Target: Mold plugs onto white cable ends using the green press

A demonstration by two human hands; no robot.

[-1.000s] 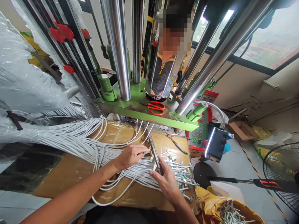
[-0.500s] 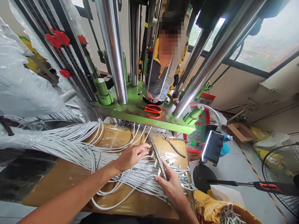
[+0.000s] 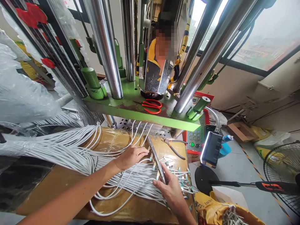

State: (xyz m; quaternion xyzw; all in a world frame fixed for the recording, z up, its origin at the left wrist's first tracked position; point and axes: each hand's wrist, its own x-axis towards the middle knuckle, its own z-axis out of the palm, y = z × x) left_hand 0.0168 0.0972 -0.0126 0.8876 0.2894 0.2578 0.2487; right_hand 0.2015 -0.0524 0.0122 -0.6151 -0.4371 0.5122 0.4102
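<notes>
Item: white cables (image 3: 70, 150) w/ teal-tipped ends, being loaded onto a long metal strip (image 3: 156, 161) lying on the cardboard-covered bench (image 3: 58, 178).

- Nearest, R of strip's near end: a sack (image 3: 211, 206) is holding loose finished-looking pieces.
- R hand (image 3: 170, 190): fingers curled, pinching strip's near end, heel resting on cable ends piled R of strip.
- Progress (est.): a few ends are sitting along the strip; big loose bundle L of strip is waiting, so most looks undone.
- L hand (image 3: 131, 156): partly closed, fingertips touching strip's mid part; whether it's pinching a cable end, can't tell.
- Beyond strip's far end: pliers (image 3: 173, 147) lying on bench; further, green press plate (image 3: 140, 109) carrying orange scissors (image 3: 152, 106).
- Farthest: another person standing behind the press columns.
</notes>
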